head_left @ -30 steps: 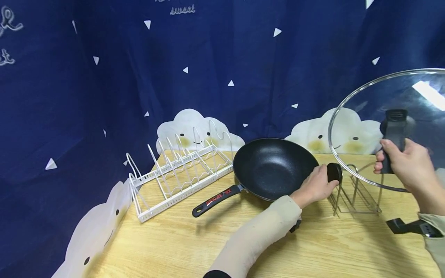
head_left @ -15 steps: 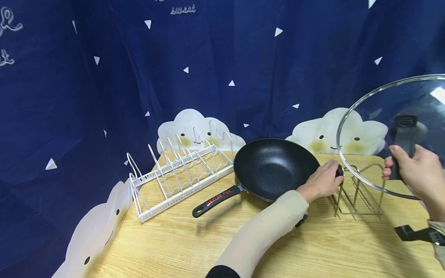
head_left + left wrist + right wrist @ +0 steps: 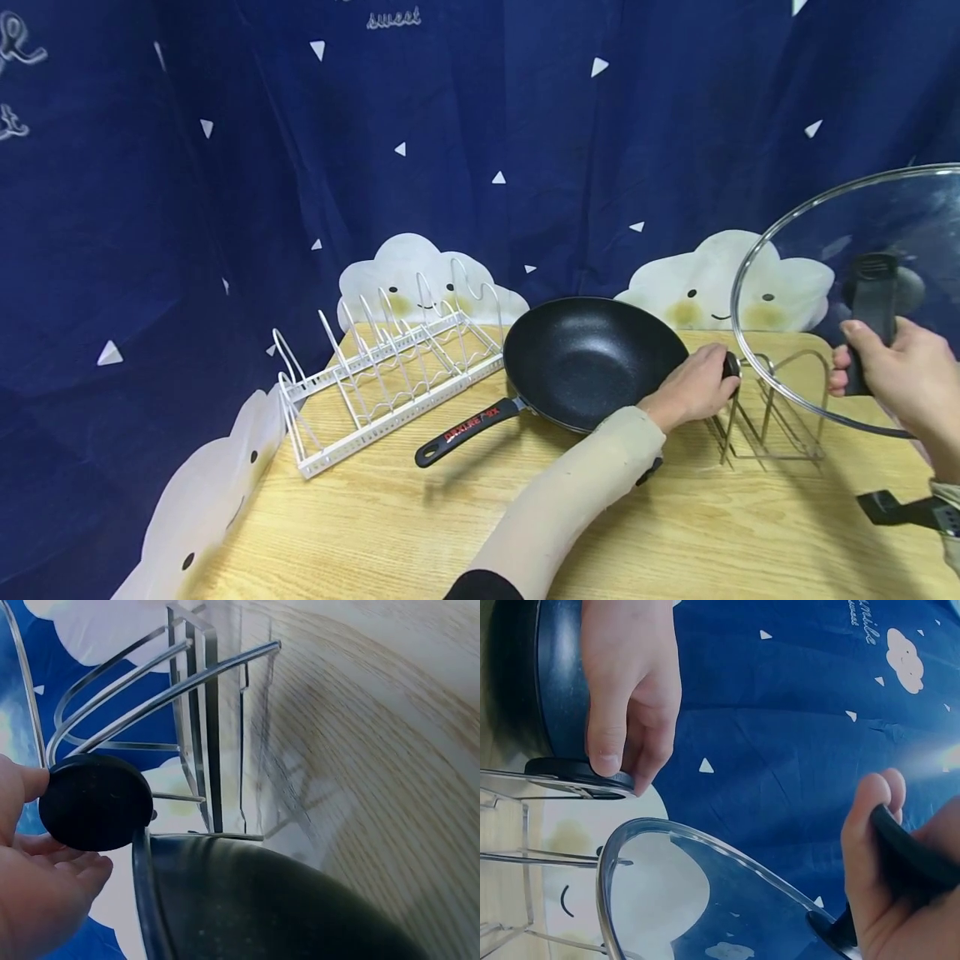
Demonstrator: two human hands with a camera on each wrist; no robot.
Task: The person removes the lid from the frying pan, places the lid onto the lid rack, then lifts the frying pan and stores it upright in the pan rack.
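Observation:
My left hand [image 3: 693,385] reaches over the right side of a black wok [image 3: 588,358]. Thumb and fingers pinch a round black disc [image 3: 96,801] by its edge; its exact kind is unclear. The disc stands against the end wire of a small metal rack [image 3: 214,727], beside the wok's rim. At the right, my right hand [image 3: 903,367] grips the black handle [image 3: 873,308] of a large glass lid [image 3: 810,242]. The lid is held tilted up above the table, its metal rim overlapping the small rack in the head view. Its right part is out of frame.
A white wire rack [image 3: 390,392] with several upright dividers stands left of the wok. The wok's long handle [image 3: 468,433] points toward the front left over the wooden table [image 3: 360,533]. A dark blue curtain [image 3: 450,108] hangs behind.
My left hand has moved slightly right, bringing the black disc up to the small rack. My right hand and the glass lid have shifted right and a little lower. The wok has stayed put.

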